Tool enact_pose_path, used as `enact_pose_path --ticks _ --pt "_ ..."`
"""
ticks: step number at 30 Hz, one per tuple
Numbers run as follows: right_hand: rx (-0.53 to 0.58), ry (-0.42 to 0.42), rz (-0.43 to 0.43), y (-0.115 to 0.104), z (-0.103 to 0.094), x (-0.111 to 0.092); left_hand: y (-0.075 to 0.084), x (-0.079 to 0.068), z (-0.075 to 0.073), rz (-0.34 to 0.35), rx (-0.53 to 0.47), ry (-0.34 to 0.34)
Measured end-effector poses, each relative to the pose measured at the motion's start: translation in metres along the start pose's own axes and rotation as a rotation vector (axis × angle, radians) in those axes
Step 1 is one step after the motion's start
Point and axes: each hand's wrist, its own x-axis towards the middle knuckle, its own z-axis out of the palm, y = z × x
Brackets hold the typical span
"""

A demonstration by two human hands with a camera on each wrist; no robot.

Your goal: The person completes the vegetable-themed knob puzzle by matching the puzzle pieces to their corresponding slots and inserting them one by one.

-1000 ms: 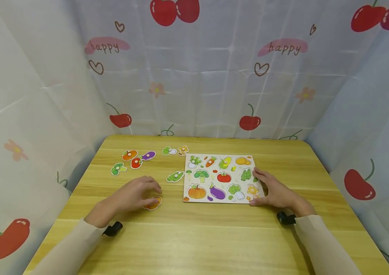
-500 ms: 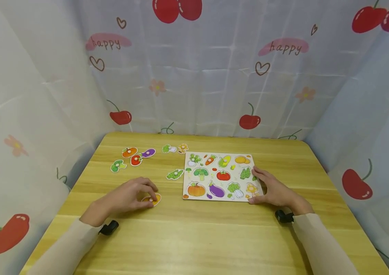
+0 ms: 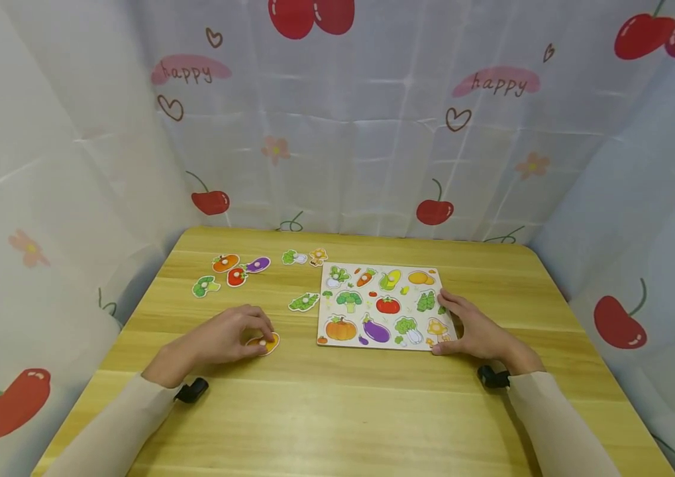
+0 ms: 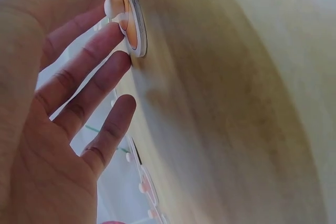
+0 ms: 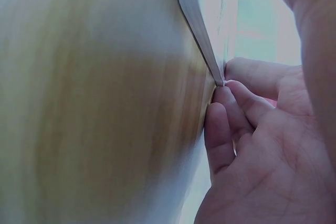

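Note:
My left hand (image 3: 226,334) is at an orange knobbed puzzle piece (image 3: 272,342) lying on the table left of the board. Thumb and fingertips reach in round its small pale knob (image 4: 113,7) in the left wrist view, while the other fingers spread loosely. The vegetable puzzle board (image 3: 367,311) lies flat mid-table. My right hand (image 3: 480,338) holds it by the right side, thumb at the near corner and fingers along the edge. In the right wrist view, fingertips meet the board's corner (image 5: 212,69).
Nearest the board's left side lies a pea-pod piece (image 3: 304,302). Farther back are a cabbage piece (image 3: 294,257) and a mushroom piece (image 3: 318,256). Pumpkin (image 3: 226,263), tomato (image 3: 236,276), eggplant (image 3: 258,265) and broccoli (image 3: 206,286) pieces cluster at left. A printed curtain (image 3: 337,152) surrounds the table.
My left hand has drawn slightly back and its thumb and fingers have closed in on the orange piece, which now shows more. The right hand keeps its place on the board.

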Motion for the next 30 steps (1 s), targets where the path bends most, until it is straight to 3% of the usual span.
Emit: enact_pose_path --ticks 18,26,30 --pt "0.007 -0.005 0.004 -0.002 -0.002 -0.001 -0.004 0.013 0.000 0.006 0.002 0.012" --pt "-0.002 -0.006 0.014 -0.001 -0.001 -0.001 0.003 0.021 0.001 -0.072 0.031 0.041" --pt "-0.001 -0.008 0.019 0.000 0.000 0.000 0.006 0.023 0.002 -0.108 0.053 0.090"
